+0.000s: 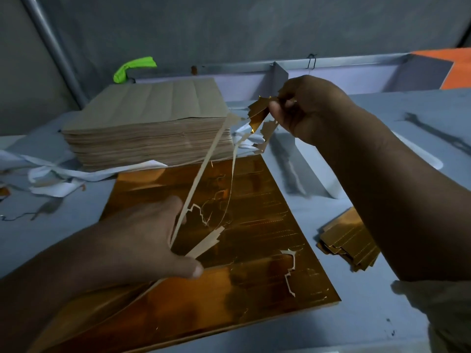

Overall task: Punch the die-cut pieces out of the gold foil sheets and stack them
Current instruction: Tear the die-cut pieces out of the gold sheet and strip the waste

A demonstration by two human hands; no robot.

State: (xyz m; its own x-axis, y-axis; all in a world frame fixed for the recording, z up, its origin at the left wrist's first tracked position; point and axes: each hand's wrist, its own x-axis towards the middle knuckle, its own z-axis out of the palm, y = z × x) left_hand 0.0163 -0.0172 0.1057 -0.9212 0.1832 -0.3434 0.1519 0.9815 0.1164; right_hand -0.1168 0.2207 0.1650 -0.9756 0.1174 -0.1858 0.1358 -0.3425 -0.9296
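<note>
Right hand point(313, 108) pinches foil scrap point(260, 114) in its fingers; left hand point(142, 240), fingers straight, presses gold sheet point(262, 220) on pale desk point(356, 314).

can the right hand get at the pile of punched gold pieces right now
Probably, once freed: the right hand pinches the torn waste strip up high. The pile of punched pieces lies uncovered just below its forearm, nothing blocking.

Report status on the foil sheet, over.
Left hand pressing gold foil sheet flat. Right hand pinching waste strip, raised. Strip trails over sheet. Punched pieces stacked right.
</note>
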